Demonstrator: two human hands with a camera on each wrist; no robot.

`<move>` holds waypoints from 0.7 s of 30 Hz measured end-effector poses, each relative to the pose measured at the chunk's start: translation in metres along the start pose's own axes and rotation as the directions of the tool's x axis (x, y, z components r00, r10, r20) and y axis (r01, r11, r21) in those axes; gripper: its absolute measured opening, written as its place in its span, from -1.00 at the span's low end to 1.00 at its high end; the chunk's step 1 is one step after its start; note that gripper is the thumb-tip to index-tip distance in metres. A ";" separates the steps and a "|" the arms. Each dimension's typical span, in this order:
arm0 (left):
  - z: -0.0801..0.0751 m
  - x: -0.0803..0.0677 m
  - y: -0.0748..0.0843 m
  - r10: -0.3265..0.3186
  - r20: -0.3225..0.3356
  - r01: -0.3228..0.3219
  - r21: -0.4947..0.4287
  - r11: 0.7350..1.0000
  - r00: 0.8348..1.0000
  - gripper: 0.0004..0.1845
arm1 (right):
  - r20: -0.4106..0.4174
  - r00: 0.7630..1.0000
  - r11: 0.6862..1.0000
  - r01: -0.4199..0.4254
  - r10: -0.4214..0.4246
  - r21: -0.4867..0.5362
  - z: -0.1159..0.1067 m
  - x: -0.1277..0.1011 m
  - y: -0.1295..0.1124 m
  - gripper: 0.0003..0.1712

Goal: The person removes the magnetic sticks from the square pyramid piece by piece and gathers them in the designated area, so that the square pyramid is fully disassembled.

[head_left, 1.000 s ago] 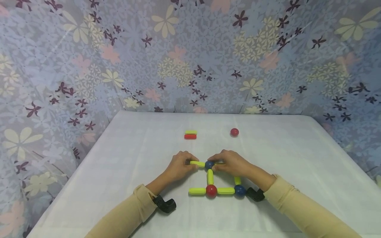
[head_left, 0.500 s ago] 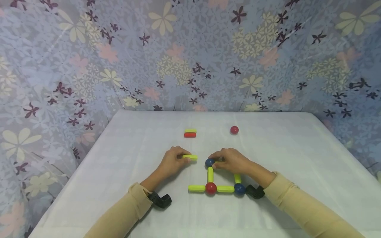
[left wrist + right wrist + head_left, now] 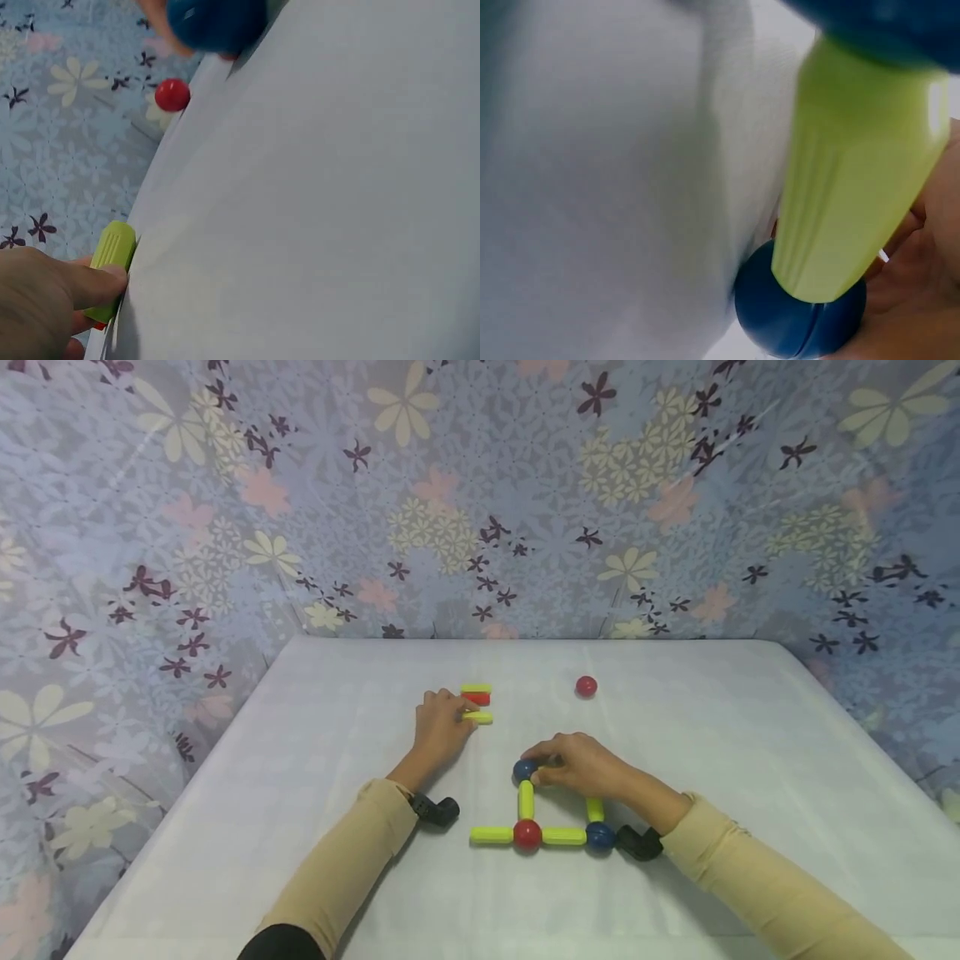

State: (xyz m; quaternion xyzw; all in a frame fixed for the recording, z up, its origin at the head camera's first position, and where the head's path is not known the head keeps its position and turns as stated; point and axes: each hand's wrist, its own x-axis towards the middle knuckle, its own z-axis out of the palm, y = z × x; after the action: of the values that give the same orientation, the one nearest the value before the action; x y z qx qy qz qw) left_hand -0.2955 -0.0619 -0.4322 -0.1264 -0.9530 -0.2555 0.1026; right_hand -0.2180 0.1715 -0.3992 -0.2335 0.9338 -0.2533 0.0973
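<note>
Across the lower half of the head view spreads a white table (image 3: pixel 712 752), backed by a flowered curtain (image 3: pixel 300 485) filling the upper half. At the centre bottom of the frame sits a built figure (image 3: pixel 540 814) of yellow sticks and balls: a red ball (image 3: pixel 527 833) with 1 stick to its left, 1 to its right and 1 rising from it to a blue ball (image 3: pixel 524 769), plus a second blue ball (image 3: pixel 600 835) at the lower right with a stick running up under the wrist. The right hand (image 3: pixel 581 764), just right of centre, rests curled over the upper blue ball, fingertips touching it; the right wrist view shows that ball against the hand with a yellow stick meeting it. The left hand (image 3: pixel 441 727), left of centre, pinches a loose yellow stick (image 3: pixel 477 717) between thumb and fingers, low to the table and just below a stacked pair, a yellow stick over a red stick (image 3: pixel 477 698). Well apart, toward the upper right of the table, lies a lone red ball (image 3: pixel 586 686).
</note>
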 end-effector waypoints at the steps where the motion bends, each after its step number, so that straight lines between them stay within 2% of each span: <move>1: 0.001 0.003 0.001 -0.005 -0.008 0.006 0.014 1.000 1.000 -0.74 | -0.001 1.000 1.000 0.000 0.000 -0.001 0.000 0.000 0.000 -0.58; 5: 0.002 0.012 0.001 -0.032 -0.027 0.033 0.056 0.998 0.999 -0.73 | 0.005 1.000 1.000 0.004 -0.004 0.005 0.000 0.001 -0.002 -0.59; 16: 0.004 0.026 0.002 -0.059 -0.033 0.061 0.051 0.997 0.998 -0.74 | 0.013 1.000 1.000 -0.001 0.001 0.000 -0.001 0.001 -0.003 -0.57; 18: 0.004 0.027 0.003 -0.064 -0.028 0.065 0.050 0.997 0.998 -0.73 | -0.011 1.000 1.000 -0.013 0.012 -0.016 -0.003 -0.002 -0.005 -0.55; 21: 0.005 0.028 0.004 -0.067 -0.026 0.068 0.046 0.997 0.997 -0.73 | -0.102 0.995 0.999 -0.019 0.015 -0.037 -0.005 -0.013 -0.010 -0.52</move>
State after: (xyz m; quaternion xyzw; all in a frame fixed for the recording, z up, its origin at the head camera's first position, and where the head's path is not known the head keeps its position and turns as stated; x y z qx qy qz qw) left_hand -0.3219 -0.0504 -0.4272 -0.0886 -0.9611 -0.2380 0.1084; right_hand -0.2044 0.1722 -0.3891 -0.2139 0.9442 -0.2462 0.0472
